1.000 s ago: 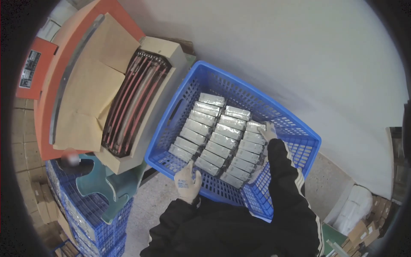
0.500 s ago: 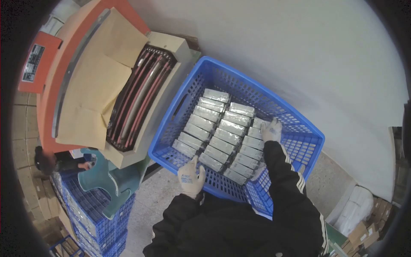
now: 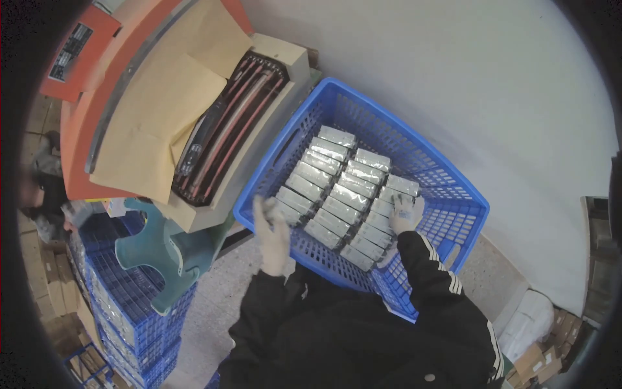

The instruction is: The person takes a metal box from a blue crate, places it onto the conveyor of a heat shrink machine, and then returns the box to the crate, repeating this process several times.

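A blue basket (image 3: 395,129) holds three rows of shiny wrapped packs (image 3: 345,194). My right hand (image 3: 407,214), in a pale glove, rests on packs of the right-hand row, its fingers apart and nothing seen in them. At the basket's near left rim, my left hand (image 3: 272,236) is raised, gloved and blurred, with its fingers apart and nothing visible between them. Left of the basket, an orange machine (image 3: 97,139) has a cream-coloured outlet (image 3: 282,48) with red rollers or cords inside, and a dark object (image 3: 194,152) lies in it.
A teal stool (image 3: 146,243) stands on stacked blue crates (image 3: 139,318) at the lower left. Another person (image 3: 48,188) is at the far left edge. Cardboard boxes (image 3: 534,363) and a white bundle (image 3: 528,324) lie at the lower right, and a pale wall (image 3: 492,84) rises behind.
My left hand has lifted and moved left from the near rim. My right hand has shifted down onto the packs. A dark object now shows in the machine's outlet, and the other person shows more.
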A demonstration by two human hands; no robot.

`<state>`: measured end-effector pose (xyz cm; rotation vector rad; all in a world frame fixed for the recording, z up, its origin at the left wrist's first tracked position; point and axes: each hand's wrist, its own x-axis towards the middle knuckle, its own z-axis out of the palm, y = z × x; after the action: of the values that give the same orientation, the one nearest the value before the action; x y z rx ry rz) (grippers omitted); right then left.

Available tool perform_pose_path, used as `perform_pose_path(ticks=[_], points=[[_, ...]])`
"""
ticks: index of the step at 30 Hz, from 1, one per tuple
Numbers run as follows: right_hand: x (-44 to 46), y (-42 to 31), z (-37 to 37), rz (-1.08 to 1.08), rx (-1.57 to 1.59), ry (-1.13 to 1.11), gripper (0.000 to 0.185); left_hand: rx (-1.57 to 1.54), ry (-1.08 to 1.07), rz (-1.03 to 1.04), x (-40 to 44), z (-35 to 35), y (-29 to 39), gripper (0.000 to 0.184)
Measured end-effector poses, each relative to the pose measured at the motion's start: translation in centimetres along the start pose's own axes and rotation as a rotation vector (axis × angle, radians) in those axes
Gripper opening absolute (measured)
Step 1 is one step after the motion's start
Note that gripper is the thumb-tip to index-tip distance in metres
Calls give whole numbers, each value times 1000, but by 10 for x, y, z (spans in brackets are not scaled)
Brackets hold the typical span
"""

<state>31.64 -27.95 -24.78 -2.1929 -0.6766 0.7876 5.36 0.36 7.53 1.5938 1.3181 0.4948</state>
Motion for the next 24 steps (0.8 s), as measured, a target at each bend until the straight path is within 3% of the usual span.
perform_pose_path(ticks=[3,6,9,12,15,18,21,24], points=[[-35,-62,-5,-37,-620,-2,49,-22,296,60,37,-28,31,57],[-49,-92,-10,94,-853,-160,55,-237,294,55,61,-56,58,66],[-59,-103,-4,33,-766,-80,54,-283,299,97,72,-74,76,63],[-71,-137,-2,89,-881,-199,40,-299,344,36,69,-80,100,63],[-79,-127,4,220,-772,-321,44,-384,339,21,71,-84,97,48],[-85,-139,9,-29,-999,-386,52,-429,262,62,78,-90,83,56],[-101,-161,10,328,-853,-610,52,-442,213,56,76,-89,79,69],[-119,-148,25,156,-841,-439,48,-501,227,111,84,-87,69,46]])
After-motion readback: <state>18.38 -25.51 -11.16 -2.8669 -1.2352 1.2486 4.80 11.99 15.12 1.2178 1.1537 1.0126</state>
